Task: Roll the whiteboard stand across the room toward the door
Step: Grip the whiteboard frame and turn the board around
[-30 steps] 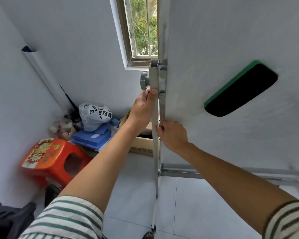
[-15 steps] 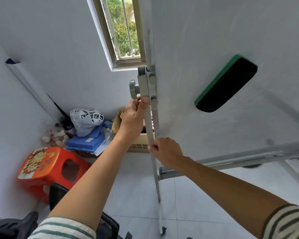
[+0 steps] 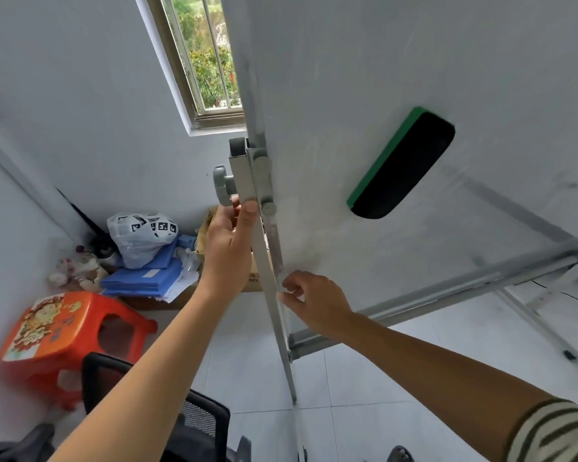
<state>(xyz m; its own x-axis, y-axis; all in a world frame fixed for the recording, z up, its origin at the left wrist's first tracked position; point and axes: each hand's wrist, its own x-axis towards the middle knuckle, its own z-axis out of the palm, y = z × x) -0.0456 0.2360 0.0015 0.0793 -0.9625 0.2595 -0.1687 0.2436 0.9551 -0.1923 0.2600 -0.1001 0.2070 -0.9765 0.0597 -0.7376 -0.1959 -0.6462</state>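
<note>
A person grips the grey metal-framed whiteboard stand [image 3: 267,281] by its upright post.

Left hand [image 3: 229,250] wraps the post under a grey knob [image 3: 222,185]; right hand [image 3: 317,306] pinches it lower. Nearby: orange plastic stool [image 3: 64,335], window [image 3: 204,58].

Orange stool [image 3: 64,331], green-edged black eraser [image 3: 402,165], striped sleeve [image 3: 554,431]

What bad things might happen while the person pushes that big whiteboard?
The eraser only clings to the tilted whiteboard, so a jolt might knock it off. The stand's foot rolls close to the black chair and might snag it. The right hand pinches the board's edge beside the post, so fingers might get squeezed.
</note>
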